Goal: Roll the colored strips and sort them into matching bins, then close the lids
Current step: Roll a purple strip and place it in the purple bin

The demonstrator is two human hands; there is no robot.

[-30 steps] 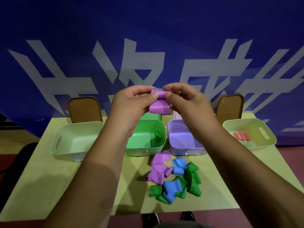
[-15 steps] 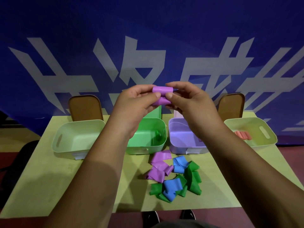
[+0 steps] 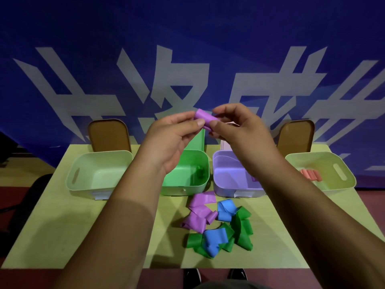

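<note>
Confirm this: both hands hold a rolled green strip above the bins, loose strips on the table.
Wrong colour: the head view shows the rolled strip pinched by the left hand and right hand is purple, not green. The rest holds.

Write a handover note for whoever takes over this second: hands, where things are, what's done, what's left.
Left hand and right hand both pinch a nearly rolled purple strip above the bins.
Done: pink rolls lie in the far-right bin; the green bin holds one green roll.
Left: drop this roll into the purple bin, roll the loose pile of purple, blue and green strips, sort them, close the lids.
</note>
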